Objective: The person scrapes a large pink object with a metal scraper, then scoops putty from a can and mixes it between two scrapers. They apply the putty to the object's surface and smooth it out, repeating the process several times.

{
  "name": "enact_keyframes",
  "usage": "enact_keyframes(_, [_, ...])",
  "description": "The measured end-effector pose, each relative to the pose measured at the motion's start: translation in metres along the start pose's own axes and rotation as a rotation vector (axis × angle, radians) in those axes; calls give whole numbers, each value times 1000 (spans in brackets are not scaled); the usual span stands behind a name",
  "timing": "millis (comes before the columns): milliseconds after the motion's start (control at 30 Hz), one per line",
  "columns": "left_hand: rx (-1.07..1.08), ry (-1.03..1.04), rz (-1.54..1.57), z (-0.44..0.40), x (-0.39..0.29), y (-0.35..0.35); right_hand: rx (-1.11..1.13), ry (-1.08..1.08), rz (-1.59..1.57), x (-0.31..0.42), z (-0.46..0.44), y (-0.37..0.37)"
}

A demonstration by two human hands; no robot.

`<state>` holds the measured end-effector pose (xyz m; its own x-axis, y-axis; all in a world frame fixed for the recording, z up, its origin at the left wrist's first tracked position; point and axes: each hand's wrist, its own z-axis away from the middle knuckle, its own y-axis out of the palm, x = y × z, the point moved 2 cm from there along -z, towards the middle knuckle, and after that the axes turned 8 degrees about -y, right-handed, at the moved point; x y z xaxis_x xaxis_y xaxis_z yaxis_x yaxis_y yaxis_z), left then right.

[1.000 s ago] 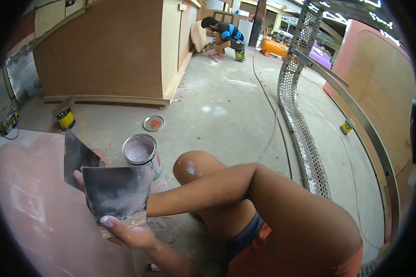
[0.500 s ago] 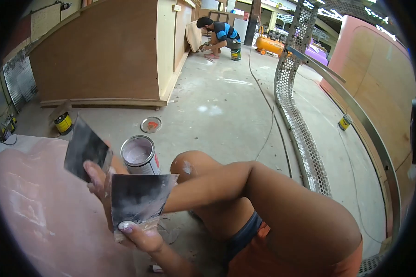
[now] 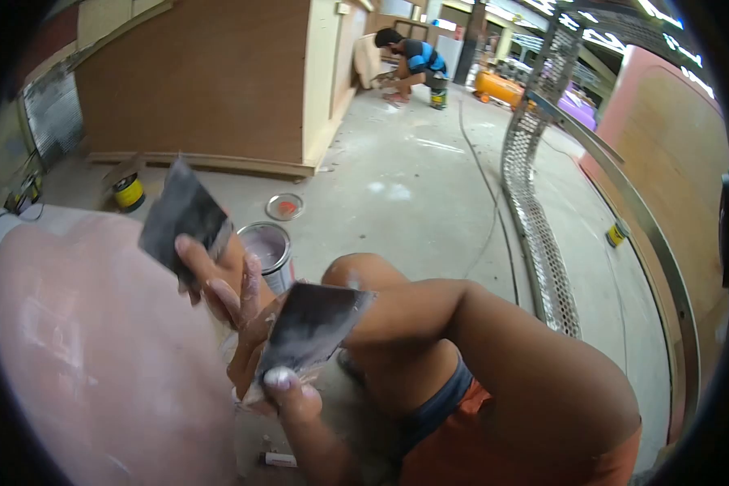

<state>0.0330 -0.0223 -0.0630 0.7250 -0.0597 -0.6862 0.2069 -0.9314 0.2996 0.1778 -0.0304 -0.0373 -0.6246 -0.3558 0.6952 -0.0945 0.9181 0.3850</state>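
Observation:
My right hand point(image 3: 219, 279) reaches across to the left, its thumb pressed on a thin dark putty spreader point(image 3: 178, 219) with pale smears. Lower down, my left hand point(image 3: 298, 397) grips a second dark spreader point(image 3: 312, 324), thumb on its face and pale paste on the thumbnail. This spreader hides part of my right forearm; whether it touches the arm I cannot tell. Beside both hands is a large, rounded pink surface point(image 3: 105, 348) with a smooth sheen. An open can of pale mauve paste point(image 3: 269, 247) stands on the floor just beyond them.
A lid point(image 3: 285, 207) lies past the can. A brown wooden cabinet point(image 3: 194, 81) stands ahead. Farther off, a person point(image 3: 417, 65) crouches at a pale panel. A perforated metal strip point(image 3: 530, 219) and cables run along the right. Yellow-black cans point(image 3: 128, 193) sit on the floor.
Both hands have shifted right and slightly up in view, still holding their spreaders. The lower spreader has tilted. The background has also slid right as the camera turned.

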Motion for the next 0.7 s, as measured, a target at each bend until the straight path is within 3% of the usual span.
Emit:
enact_keyframes(233, [176,143,234,-13,-3,-20,218,197,24,16,17,3])
enact_keyframes(267, [201,-25,272,-24,-14,-11,242,204,41,18,18,3])
enact_keyframes(333, [341,110,90,-30,-16,-10,191,206,-49,25,11,7])
enact_keyframes(400, [356,137,86,-25,-16,-10,23,183,-184,37,2,15])
enact_keyframes(567, [300,227,27,-28,-12,-27,112,165,-207,51,9,17])
enact_keyframes(600, [322,91,110,-22,-13,-31,155,212,-137,50,14,17])
enact_keyframes(700, [346,176,236,-31,-14,-22,208,300,-90,48,24,21])
